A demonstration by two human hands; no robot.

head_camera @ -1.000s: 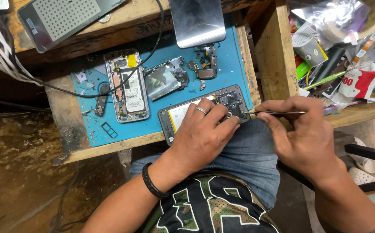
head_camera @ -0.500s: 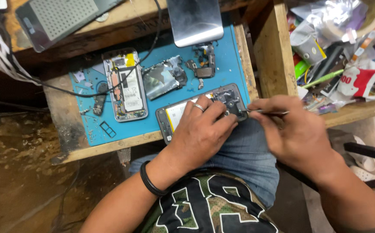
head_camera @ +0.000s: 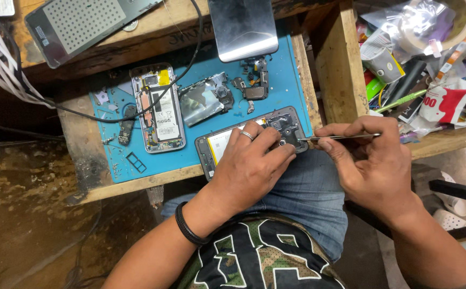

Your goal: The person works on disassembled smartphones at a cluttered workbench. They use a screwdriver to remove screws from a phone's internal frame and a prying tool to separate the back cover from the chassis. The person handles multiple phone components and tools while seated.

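My left hand [head_camera: 252, 163], with a ring on one finger and a black band at the wrist, presses down on an opened phone [head_camera: 227, 142] lying at the near edge of a blue work mat [head_camera: 286, 75]. Its back is off, showing a pale battery and dark upper parts. My right hand [head_camera: 369, 160] pinches thin metal tweezers [head_camera: 340, 137], whose tip touches the phone's top end beside my left fingers.
A second opened phone [head_camera: 158, 109], a silver shield plate [head_camera: 203, 101] and small dark parts [head_camera: 254, 88] lie on the mat. A grey perforated device [head_camera: 83, 24] and a screen panel [head_camera: 243, 27] rest behind. Black cable crosses the mat. A cluttered shelf [head_camera: 431, 69] stands right.
The view drifted slightly. My right hand with the tweezers stays at the phone's top end, its tip shifting a little; my left hand keeps holding the phone.
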